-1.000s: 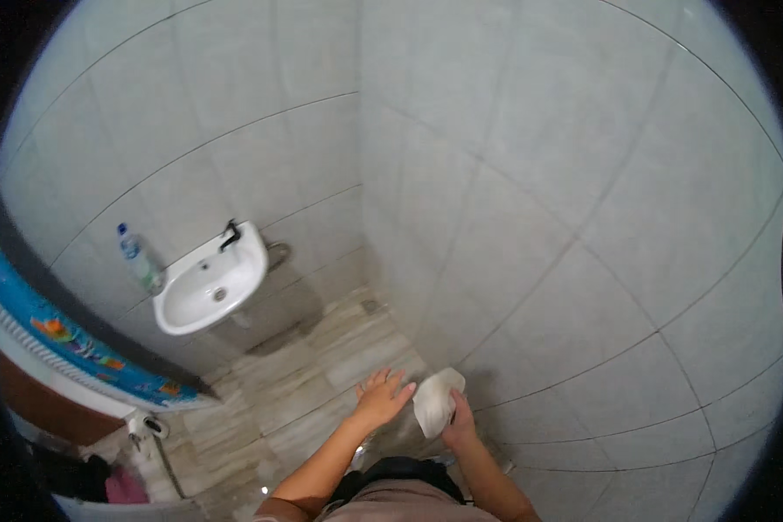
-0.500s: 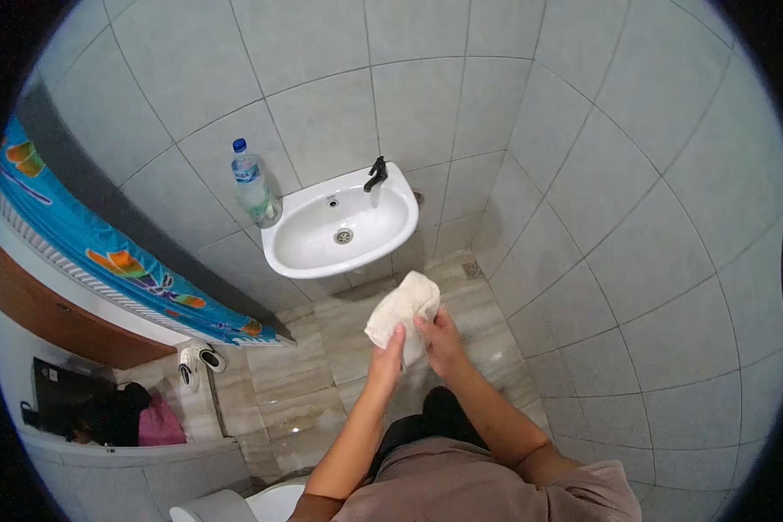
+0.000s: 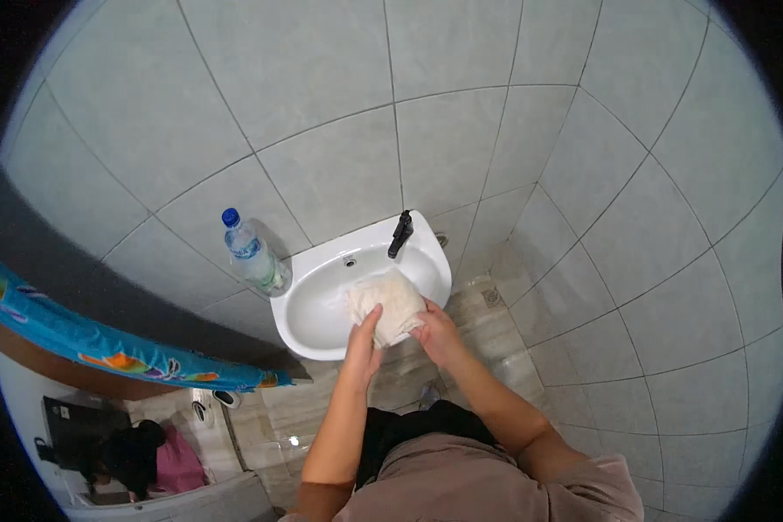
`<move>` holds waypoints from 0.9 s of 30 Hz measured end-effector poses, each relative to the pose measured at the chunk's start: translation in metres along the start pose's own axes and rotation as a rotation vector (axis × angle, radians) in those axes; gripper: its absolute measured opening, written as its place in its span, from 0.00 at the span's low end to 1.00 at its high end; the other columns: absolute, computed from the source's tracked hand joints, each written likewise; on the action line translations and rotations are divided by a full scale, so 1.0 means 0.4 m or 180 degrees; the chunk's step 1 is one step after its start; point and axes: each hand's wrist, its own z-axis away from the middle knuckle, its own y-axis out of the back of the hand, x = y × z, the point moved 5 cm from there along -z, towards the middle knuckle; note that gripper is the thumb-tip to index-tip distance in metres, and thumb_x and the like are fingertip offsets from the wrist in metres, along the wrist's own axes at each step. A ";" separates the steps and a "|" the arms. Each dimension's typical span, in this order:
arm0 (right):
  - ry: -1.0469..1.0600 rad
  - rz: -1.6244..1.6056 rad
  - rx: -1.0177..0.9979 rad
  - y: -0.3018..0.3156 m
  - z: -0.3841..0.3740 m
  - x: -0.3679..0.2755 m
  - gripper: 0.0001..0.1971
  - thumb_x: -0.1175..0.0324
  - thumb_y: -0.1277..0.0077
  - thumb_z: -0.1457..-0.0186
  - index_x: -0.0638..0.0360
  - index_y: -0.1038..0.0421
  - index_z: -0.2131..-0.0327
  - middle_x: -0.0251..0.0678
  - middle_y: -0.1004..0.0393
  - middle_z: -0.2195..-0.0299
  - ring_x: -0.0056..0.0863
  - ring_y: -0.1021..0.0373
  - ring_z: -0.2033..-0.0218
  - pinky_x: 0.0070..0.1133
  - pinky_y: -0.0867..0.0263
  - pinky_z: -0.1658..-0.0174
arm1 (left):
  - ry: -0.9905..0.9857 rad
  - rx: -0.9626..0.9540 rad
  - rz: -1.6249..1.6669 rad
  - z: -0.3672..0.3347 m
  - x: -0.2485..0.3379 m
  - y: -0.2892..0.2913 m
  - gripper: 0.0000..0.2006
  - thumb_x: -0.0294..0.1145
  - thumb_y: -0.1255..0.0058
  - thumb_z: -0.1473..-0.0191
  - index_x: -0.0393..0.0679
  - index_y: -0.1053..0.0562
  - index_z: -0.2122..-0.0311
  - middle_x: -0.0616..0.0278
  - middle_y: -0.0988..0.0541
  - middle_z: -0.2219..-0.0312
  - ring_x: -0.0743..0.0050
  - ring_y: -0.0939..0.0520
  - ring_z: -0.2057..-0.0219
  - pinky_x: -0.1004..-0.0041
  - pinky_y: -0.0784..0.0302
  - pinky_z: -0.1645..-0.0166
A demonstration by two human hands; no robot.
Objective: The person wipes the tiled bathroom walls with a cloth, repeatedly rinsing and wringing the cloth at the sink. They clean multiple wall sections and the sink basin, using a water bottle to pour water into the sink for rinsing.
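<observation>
A folded cream cloth (image 3: 386,303) is held between both hands, over the front part of the small white sink (image 3: 300,322). My left hand (image 3: 365,341) grips its left lower side, the thumb lying on top. At the right lower corner, my right hand (image 3: 438,336) pinches the cloth's edge. The cloth covers the drain and part of the basin. Behind it, the black faucet (image 3: 400,235) stands on the sink's back right rim. No water can be made out coming from the spout.
A clear plastic bottle (image 3: 257,257) with a blue cap stands at the sink's left end. Grey tiled walls rise behind and to the right. A blue patterned curtain (image 3: 139,357) hangs at left, with shoes (image 3: 213,404) beyond it. A floor drain (image 3: 491,297) lies right of the sink.
Both hands have carried the cloth forward from in front of the sink to over the basin. The view has shifted closer to the sink.
</observation>
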 end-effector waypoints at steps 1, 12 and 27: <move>-0.0217 0.0174 0.0016 0.018 -0.036 0.022 0.20 0.76 0.64 0.50 0.65 0.41 0.51 0.38 0.33 0.57 0.28 0.34 0.58 0.23 0.38 0.54 | 0.0348 -0.0047 0.0047 -0.041 -0.026 0.014 0.18 0.33 0.54 0.47 0.42 0.37 0.51 0.58 0.27 0.60 0.66 0.25 0.60 0.70 0.28 0.59; -0.0008 0.1630 0.0550 0.057 -0.136 0.121 0.13 0.66 0.57 0.46 0.59 0.33 0.58 0.32 0.28 0.66 0.28 0.31 0.66 0.27 0.36 0.64 | 0.1004 -0.0523 -0.1651 -0.277 -0.044 0.085 0.17 0.39 0.46 0.53 0.39 0.31 0.60 0.62 0.25 0.69 0.71 0.24 0.68 0.71 0.27 0.66; 0.0394 0.6700 0.2457 -0.144 -0.464 -0.198 0.11 0.62 0.51 0.52 0.58 0.32 0.70 0.39 0.26 0.70 0.37 0.28 0.68 0.31 0.34 0.65 | 0.2038 -0.0652 -0.0664 -0.445 -0.056 0.149 0.14 0.42 0.53 0.49 0.53 0.31 0.57 0.70 0.25 0.62 0.75 0.27 0.59 0.65 0.36 0.55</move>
